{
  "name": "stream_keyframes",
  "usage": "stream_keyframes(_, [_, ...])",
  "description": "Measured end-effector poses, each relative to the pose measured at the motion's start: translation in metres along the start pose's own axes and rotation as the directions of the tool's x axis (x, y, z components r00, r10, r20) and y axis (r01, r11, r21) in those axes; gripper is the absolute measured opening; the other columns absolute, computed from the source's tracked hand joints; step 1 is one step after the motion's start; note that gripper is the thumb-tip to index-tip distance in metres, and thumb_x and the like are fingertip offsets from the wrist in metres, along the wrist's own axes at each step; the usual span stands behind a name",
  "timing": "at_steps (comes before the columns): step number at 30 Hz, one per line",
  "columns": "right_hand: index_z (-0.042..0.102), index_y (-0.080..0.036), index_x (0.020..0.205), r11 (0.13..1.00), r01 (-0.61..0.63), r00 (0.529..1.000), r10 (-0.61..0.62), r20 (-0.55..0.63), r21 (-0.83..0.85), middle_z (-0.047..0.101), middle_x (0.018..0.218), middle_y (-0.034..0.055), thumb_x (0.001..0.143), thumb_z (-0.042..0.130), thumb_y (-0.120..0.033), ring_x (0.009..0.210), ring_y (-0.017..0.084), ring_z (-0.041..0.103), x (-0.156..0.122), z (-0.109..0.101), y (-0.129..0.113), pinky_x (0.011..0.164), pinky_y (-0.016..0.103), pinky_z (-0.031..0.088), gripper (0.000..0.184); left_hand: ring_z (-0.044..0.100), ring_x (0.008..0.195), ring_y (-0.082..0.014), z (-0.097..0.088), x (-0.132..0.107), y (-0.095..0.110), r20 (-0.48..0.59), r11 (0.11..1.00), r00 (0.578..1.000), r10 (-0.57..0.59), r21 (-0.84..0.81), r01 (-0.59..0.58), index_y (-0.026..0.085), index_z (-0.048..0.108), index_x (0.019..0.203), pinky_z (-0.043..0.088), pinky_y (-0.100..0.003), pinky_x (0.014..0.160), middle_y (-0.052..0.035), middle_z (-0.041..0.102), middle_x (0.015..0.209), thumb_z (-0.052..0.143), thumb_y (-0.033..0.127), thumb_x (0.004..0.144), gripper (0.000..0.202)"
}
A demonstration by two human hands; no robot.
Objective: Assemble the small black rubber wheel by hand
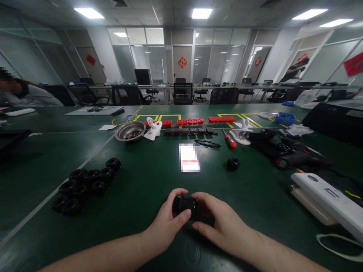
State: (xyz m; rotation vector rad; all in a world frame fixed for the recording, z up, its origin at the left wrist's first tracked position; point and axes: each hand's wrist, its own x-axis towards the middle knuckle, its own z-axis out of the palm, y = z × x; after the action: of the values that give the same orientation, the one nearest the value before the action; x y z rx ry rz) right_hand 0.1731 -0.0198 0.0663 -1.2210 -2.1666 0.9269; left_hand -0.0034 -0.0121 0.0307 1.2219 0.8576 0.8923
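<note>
My left hand point(171, 219) is closed around a black toy wheel point(183, 204), fingers behind it and thumb across its front. Just to the right, my right hand point(218, 217) is curved, with thumb and index finger apart beside the wheel; whether a fingertip touches it I cannot tell. Farther off on the green table lies a single black wheel point(233, 163). A cluster of several more black wheels point(81, 189) rests at the left. Straight ahead of my hands lies a bright, blurred-out screen or sheet point(189, 158).
A metal bowl point(130, 131) holds small pieces. Red bars point(190, 121) and dark strips point(189, 131) lie behind glasses point(208, 143) and a red screwdriver point(230, 141). At right are a black power tool point(300, 156) and a white device point(330, 196). A person point(25, 90) sits at far left.
</note>
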Motion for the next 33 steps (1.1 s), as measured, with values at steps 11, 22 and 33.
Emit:
stream_keyframes(11, [0.054,-0.017,0.089,0.995,-0.086,0.996,0.087,0.028,-0.043,0.059,0.074,0.0022,0.080,0.048,-0.030,0.064,0.014,0.053,0.004,0.000,0.001,0.057,0.025,0.040,0.017,0.049,0.089,-0.0200,-0.005,-0.001,-0.008,0.022,0.998,1.000,0.002,0.061,-0.004,0.023,0.035,0.111,0.040,-0.033,0.077,-0.0028,0.047,0.097,0.059,0.037,0.070,0.050])
stream_keyframes(22, [0.046,-0.020,0.110,0.993,0.033,0.999,-0.037,-0.032,-0.111,0.057,0.102,0.0062,0.072,0.059,-0.025,0.089,0.019,0.053,0.001,0.000,0.003,0.077,0.033,0.042,0.040,0.050,0.081,-0.0174,0.001,0.001,0.004,0.008,0.998,0.999,-0.033,0.055,0.032,0.020,0.038,0.105,0.042,-0.029,0.066,-0.0031,0.048,0.093,0.056,0.038,0.072,0.042])
stream_keyframes(33, [0.055,-0.017,0.081,0.988,-0.065,0.997,0.068,0.022,-0.140,0.057,0.070,0.0016,0.081,0.046,-0.035,0.061,0.014,0.050,0.005,0.000,0.001,0.055,0.024,0.037,0.020,0.047,0.088,-0.0192,-0.002,-0.003,0.002,0.028,0.998,0.998,-0.056,-0.014,0.056,0.023,0.036,0.110,0.038,-0.030,0.073,-0.0021,0.046,0.095,0.060,0.040,0.067,0.052])
